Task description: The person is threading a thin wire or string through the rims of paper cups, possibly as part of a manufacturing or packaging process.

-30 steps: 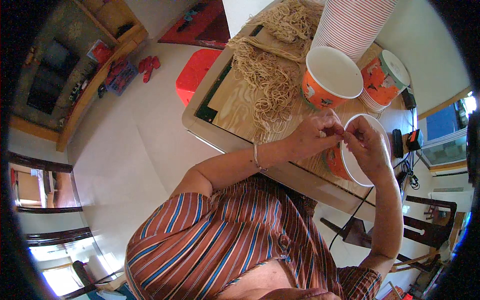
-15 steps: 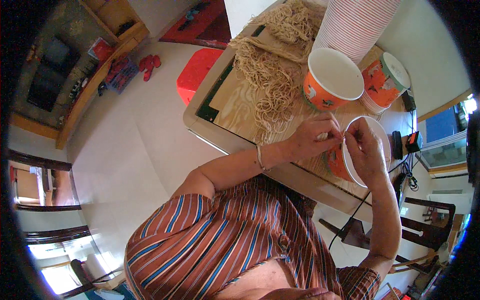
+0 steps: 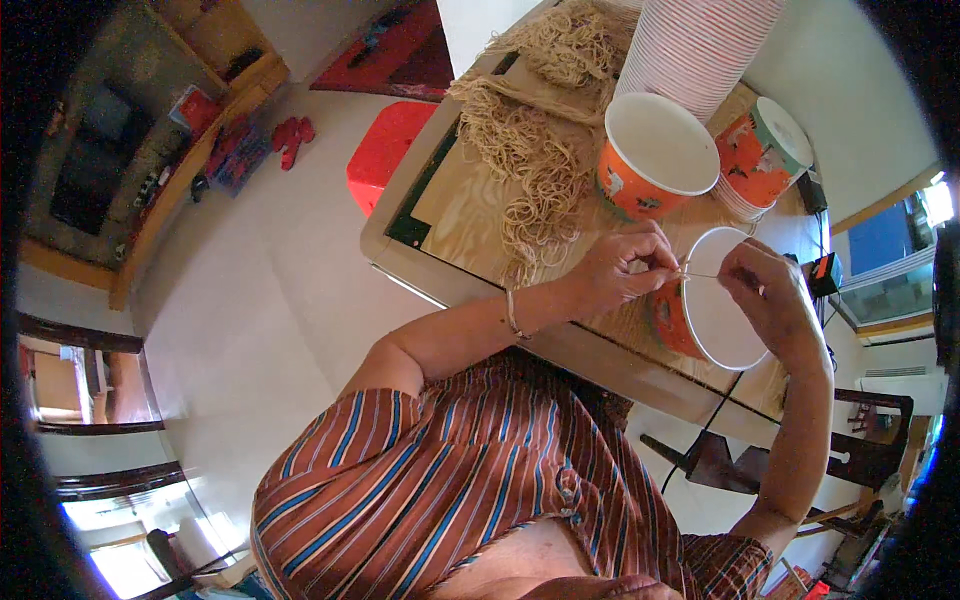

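My left hand (image 3: 630, 268) pinches one end of a thin tan string (image 3: 704, 275) at the near rim of an orange paper tub (image 3: 676, 322). My right hand (image 3: 775, 298) has its fingers closed on the other end, and the string is taut between the two hands. The tub has a white inside and lies tilted, its mouth partly behind my right hand. Whether the string passes through the tub's wall is too small to tell. A second orange tub (image 3: 648, 196) stands upright just beyond my hands.
Tangled tan strings (image 3: 545, 190) lie heaped on the wooden table (image 3: 470, 235). Behind are a tall stack of white-rimmed tubs (image 3: 695, 55) and a shorter upside-down stack (image 3: 752, 155). A black box (image 3: 826, 274) sits at the right edge. A red stool (image 3: 385, 155) stands beyond the left edge.
My right hand has moved right, away from my left, drawing the string out between them. My left hand stays by the rim, fingers still pinched.
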The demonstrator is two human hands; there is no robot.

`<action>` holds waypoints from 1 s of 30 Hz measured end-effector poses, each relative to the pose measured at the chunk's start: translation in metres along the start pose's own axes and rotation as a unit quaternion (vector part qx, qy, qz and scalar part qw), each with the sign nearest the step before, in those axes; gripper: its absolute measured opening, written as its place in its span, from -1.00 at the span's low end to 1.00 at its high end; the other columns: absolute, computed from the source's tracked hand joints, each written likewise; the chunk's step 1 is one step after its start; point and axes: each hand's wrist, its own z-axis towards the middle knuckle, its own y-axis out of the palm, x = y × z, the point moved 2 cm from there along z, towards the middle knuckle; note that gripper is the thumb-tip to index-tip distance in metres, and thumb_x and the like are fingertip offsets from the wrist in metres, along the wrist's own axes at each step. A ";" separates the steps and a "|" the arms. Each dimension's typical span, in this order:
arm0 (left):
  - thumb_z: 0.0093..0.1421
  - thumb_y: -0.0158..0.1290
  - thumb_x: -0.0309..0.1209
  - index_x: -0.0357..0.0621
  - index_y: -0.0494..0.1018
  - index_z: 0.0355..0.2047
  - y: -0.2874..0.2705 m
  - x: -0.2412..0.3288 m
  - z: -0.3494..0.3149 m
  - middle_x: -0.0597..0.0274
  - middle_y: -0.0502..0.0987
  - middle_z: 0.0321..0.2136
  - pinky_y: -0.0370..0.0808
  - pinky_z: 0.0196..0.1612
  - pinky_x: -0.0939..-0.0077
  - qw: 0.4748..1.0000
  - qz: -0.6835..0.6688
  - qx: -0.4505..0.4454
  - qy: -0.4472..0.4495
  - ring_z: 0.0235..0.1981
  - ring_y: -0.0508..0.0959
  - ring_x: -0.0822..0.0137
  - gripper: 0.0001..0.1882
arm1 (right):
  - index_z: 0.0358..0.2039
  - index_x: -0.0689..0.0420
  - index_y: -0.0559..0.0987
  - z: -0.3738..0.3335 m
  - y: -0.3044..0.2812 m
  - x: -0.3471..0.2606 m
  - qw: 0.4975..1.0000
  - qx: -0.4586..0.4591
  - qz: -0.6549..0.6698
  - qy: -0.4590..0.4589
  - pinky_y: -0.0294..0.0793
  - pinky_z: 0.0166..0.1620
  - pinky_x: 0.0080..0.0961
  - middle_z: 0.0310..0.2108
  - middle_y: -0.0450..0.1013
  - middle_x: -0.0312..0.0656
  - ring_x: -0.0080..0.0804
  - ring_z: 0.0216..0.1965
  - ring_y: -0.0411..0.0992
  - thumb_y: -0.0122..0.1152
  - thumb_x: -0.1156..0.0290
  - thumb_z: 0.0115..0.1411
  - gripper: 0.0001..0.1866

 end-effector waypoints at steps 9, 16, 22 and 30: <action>0.04 0.18 -0.54 -0.13 0.48 -0.38 0.008 0.010 0.002 0.20 0.47 -0.39 0.48 -0.23 0.40 0.989 0.110 0.000 0.096 -0.30 0.50 0.24 -0.88 | -0.47 0.27 0.40 -0.013 0.001 -0.034 0.996 0.081 0.029 -0.037 0.37 -0.38 -0.44 -0.48 0.35 -0.11 -0.25 -0.46 0.37 0.17 0.57 0.07 -0.89; 0.15 0.06 -0.52 -0.16 0.43 -0.34 0.007 0.008 -0.001 0.24 0.44 -0.39 0.46 -0.26 0.47 0.997 0.069 -0.011 0.044 -0.35 0.49 0.36 -0.93 | -0.43 0.26 0.43 -0.013 0.000 -0.024 0.993 0.098 0.019 -0.058 0.37 -0.40 -0.43 -0.48 0.38 -0.09 -0.28 -0.49 0.35 0.14 0.57 0.11 -0.93; 0.25 -0.06 -0.48 -0.19 0.36 -0.13 0.003 -0.008 -0.006 0.27 0.39 -0.28 0.43 -0.20 0.55 0.974 -0.045 0.095 -0.198 -0.27 0.44 0.48 -0.82 | -0.42 0.27 0.42 -0.009 -0.008 -0.009 0.995 0.094 0.021 -0.034 0.33 -0.43 -0.46 -0.51 0.35 -0.13 -0.38 -0.53 0.29 0.15 0.55 0.14 -0.91; 0.17 0.06 -0.52 -0.20 0.35 -0.10 0.016 0.041 0.004 0.01 0.40 -0.13 0.45 -0.15 0.35 0.970 0.213 0.049 0.109 -0.21 0.49 0.13 -0.72 | -0.43 0.28 0.43 -0.008 -0.011 0.000 0.992 0.111 0.048 -0.026 0.30 -0.45 -0.52 -0.52 0.34 -0.18 -0.50 -0.54 0.25 0.16 0.52 0.16 -0.89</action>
